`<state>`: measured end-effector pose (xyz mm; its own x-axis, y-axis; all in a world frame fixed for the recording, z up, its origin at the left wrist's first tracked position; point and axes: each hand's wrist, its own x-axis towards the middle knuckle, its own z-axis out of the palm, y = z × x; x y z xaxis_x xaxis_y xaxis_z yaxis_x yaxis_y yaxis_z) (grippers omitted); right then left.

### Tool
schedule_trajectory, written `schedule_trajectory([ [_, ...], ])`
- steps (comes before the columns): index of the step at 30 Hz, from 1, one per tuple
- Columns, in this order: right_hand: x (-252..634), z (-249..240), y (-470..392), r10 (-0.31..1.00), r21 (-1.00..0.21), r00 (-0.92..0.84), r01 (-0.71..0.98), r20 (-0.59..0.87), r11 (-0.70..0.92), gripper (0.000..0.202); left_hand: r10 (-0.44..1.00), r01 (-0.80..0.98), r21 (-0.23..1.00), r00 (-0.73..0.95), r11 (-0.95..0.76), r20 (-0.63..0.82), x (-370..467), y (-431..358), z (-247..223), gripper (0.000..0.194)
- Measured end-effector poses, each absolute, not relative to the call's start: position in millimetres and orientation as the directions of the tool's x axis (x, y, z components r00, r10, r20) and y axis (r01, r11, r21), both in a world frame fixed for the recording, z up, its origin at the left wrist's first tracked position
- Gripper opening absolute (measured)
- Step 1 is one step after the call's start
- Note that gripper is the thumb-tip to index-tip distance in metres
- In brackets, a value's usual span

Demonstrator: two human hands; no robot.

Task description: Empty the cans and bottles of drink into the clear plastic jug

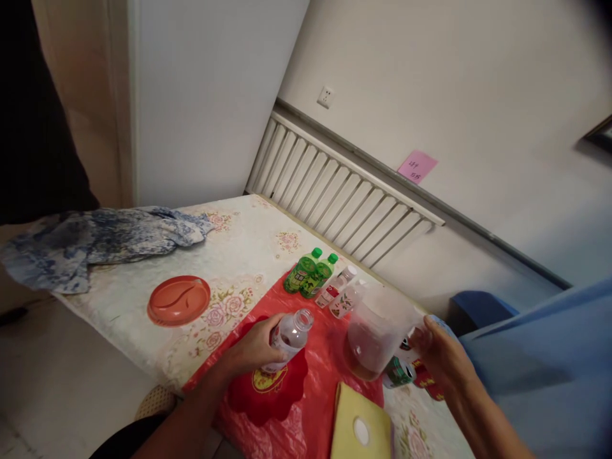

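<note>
My left hand [255, 346] is wrapped round a clear open bottle [291, 338] with a label, held above a red scalloped tray [291, 396]. On the right, my right hand [437, 347] grips the side of a translucent plastic jug [375, 331] with some brownish liquid at its bottom. The jug is tilted slightly over the red plastic sheet [318, 376]. Behind the jug stand two green bottles [301, 273] and two clear labelled bottles [342, 296]. Several cans [398, 373] are beside my right hand.
A yellow book or box [361, 424] lies at the front. An orange divided plate [179, 301] and a blue-white cloth [138, 239] are on the left of the flowered table [248, 229]. Behind it are a radiator [335, 185] and a dark blue container [478, 311].
</note>
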<state>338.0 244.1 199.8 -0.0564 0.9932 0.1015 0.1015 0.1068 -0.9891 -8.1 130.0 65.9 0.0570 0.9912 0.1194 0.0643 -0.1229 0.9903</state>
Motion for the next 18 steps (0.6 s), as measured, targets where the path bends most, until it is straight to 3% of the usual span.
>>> schedule_trajectory([
  [3,349.7,178.4,254.2,1.000,-0.991,0.027,-0.133,-0.014,-0.011,0.038,0.993,0.070,0.991,0.050,-0.114,0.111,-8.1,130.3,66.7,0.062],
  [7,357.9,149.7,263.4,0.990,-0.958,0.126,-0.286,-0.066,-0.027,0.036,0.992,0.045,0.992,0.033,-0.122,0.121,-7.0,132.2,64.4,0.062],
  [18,349.0,104.7,267.3,0.976,-0.949,0.219,-0.308,-0.008,0.062,0.033,0.992,0.004,0.993,0.046,-0.120,0.120,-7.3,135.8,60.5,0.067],
])
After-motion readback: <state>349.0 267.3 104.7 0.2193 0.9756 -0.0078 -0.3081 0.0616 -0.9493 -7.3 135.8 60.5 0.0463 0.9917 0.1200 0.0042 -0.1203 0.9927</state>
